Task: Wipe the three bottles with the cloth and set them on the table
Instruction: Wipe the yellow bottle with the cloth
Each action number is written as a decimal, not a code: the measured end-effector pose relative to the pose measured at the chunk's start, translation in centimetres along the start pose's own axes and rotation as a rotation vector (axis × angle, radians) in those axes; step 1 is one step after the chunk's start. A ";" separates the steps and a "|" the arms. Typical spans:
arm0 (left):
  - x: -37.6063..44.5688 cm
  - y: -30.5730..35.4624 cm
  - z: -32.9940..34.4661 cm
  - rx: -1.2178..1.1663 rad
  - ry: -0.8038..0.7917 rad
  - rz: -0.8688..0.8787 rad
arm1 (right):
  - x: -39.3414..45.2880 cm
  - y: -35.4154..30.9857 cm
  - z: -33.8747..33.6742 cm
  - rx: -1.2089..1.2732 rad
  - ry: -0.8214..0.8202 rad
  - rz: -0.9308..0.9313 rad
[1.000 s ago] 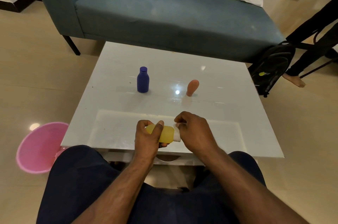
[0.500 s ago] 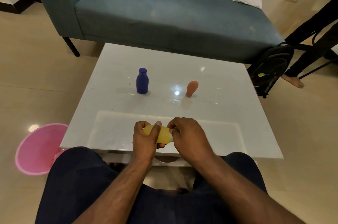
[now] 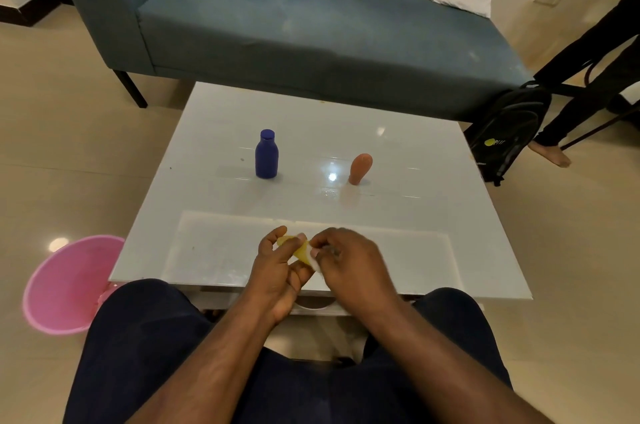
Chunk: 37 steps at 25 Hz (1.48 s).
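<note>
A small yellow bottle [image 3: 298, 250] sits between both hands over the near edge of the white glass table [image 3: 433, 181]. My left hand [image 3: 277, 271] grips the bottle from the left, so most of it is hidden. My right hand [image 3: 346, 261] pinches a small white cloth [image 3: 317, 264] against the bottle's right end. A dark blue bottle [image 3: 266, 155] stands upright at the table's middle left. An orange bottle [image 3: 360, 168] stands to its right, apart from it.
A pink bucket [image 3: 65, 285] stands on the floor at the table's near left corner. A blue sofa [image 3: 311, 25] runs behind the table. A black backpack [image 3: 505, 133] and another person's legs [image 3: 581, 88] are at the far right.
The yellow bottle has tilted and is more covered by my hands. My right hand has closed in toward my left, with the cloth now at the bottle's lower right end.
</note>
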<state>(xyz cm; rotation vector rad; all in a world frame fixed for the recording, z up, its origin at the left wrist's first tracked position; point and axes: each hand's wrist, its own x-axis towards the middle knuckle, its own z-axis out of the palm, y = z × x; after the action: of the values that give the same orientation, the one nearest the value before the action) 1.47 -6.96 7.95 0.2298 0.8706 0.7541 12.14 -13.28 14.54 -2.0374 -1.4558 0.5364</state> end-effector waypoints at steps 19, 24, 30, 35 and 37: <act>0.4 1.6 -0.6 -0.215 -0.096 -0.069 | 0.1 0.5 1.6 0.237 0.049 0.205; 0.0 1.8 -0.5 -0.233 -0.069 -0.082 | -1.4 0.0 2.8 0.222 0.089 0.114; 0.3 1.3 -0.4 -0.185 -0.016 -0.047 | -0.5 0.3 2.8 0.400 0.026 0.257; 0.2 1.5 -0.3 -0.221 -0.001 -0.069 | -1.8 -1.7 4.0 0.210 0.044 0.016; 0.1 1.2 -0.3 -0.173 -0.035 -0.067 | -0.5 -1.4 4.0 0.249 0.058 0.101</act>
<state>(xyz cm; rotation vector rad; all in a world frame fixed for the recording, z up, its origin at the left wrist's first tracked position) 0.68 -6.07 8.20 0.0603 0.7716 0.7560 8.52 -12.58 12.44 -1.9188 -1.1931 0.6595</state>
